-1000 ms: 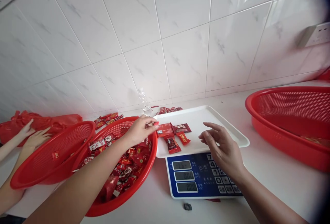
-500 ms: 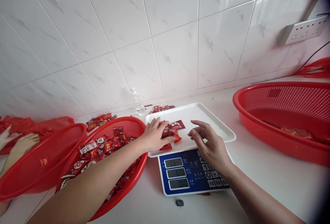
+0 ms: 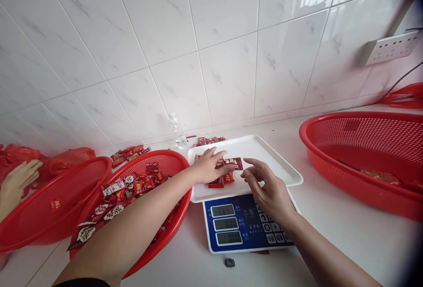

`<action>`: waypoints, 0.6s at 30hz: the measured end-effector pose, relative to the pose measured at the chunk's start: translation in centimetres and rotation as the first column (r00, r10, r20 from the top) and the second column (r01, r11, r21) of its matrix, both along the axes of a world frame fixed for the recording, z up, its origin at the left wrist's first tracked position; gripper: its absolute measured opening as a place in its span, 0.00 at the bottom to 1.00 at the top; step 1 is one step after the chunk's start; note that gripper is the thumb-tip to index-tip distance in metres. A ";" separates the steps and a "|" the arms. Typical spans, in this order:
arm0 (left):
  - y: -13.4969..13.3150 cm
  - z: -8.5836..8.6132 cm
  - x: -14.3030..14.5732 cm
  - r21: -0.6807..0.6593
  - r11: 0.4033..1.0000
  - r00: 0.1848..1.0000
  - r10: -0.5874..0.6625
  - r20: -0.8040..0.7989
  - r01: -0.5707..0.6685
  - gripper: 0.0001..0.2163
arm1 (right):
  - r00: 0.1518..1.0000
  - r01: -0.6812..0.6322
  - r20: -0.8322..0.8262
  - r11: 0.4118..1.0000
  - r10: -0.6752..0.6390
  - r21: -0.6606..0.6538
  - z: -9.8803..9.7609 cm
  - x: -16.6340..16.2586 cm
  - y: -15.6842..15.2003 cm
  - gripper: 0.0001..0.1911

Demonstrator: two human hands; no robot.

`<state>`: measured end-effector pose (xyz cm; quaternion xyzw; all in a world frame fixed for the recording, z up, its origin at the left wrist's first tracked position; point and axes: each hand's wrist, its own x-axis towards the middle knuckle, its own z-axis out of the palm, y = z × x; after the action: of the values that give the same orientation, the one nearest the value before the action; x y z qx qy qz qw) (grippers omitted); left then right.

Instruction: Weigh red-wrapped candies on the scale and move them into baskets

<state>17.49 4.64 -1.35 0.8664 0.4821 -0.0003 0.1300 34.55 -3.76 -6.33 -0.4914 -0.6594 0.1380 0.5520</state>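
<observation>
Fingers spread, my left hand lies over several small red snack packets on the left part of the white weighing tray. It rests on them without wrapping round any. My right hand hovers at the tray's front edge, its index finger and thumb bent with a gap between them and nothing visible inside. Its fingertips are close to the end of one dark red packet. Beneath that hand is the blue keypad panel of the scale, partly covered. Left of the scale, a red basket holds many similar packets, partly behind my left forearm.
A second red basket stands at far left, beside another person's hand and red plastic bags. A large red basket is at right. A clear bottle and loose packets sit near the wall. A small dark object lies in front.
My left hand has slid slightly right over the packets, which have shifted right with it. My right hand stays nearly in place. At far left, the other person's hand has moved.
</observation>
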 end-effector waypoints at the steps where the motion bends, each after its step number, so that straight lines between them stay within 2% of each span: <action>1: -0.1 0.1 0.4 0.013 0.999 0.999 0.046 0.016 -0.046 0.35 | 1.000 -0.001 0.000 1.000 0.001 0.004 -0.1 0.0 0.0 0.14; 3: -0.4 0.1 1.5 0.024 0.993 0.993 0.114 0.023 -0.114 0.33 | 1.000 -0.005 0.003 1.000 0.005 0.010 -0.1 0.0 0.1 0.14; 6: -1.0 -0.3 3.0 -0.008 0.991 0.991 0.133 -0.022 -0.133 0.29 | 1.000 -0.002 0.010 1.000 0.002 0.008 -0.2 0.1 0.1 0.14; 9: -1.2 -0.7 3.5 0.005 0.996 0.995 0.090 -0.037 -0.090 0.25 | 1.000 0.001 0.013 1.000 -0.001 -0.001 -0.1 0.1 0.0 0.14; 13: -0.5 -0.1 2.1 -0.021 0.999 0.999 -0.045 0.018 0.045 0.20 | 1.000 -0.002 0.008 1.000 0.002 -0.013 0.0 0.0 -0.1 0.14; 16: 0.2 1.0 0.4 -0.124 0.987 0.993 -0.091 0.080 0.100 0.26 | 1.000 -0.003 0.019 1.000 0.003 -0.010 0.0 0.0 0.0 0.13; 18: 0.5 1.6 -0.3 -0.155 0.987 0.992 -0.030 0.123 0.049 0.33 | 0.999 -0.001 0.035 1.000 0.002 -0.003 0.0 0.0 0.0 0.13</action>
<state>17.15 5.10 0.25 0.8614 0.4544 0.0111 0.2270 34.54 -3.75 -6.34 -0.4941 -0.6691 0.1307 0.5395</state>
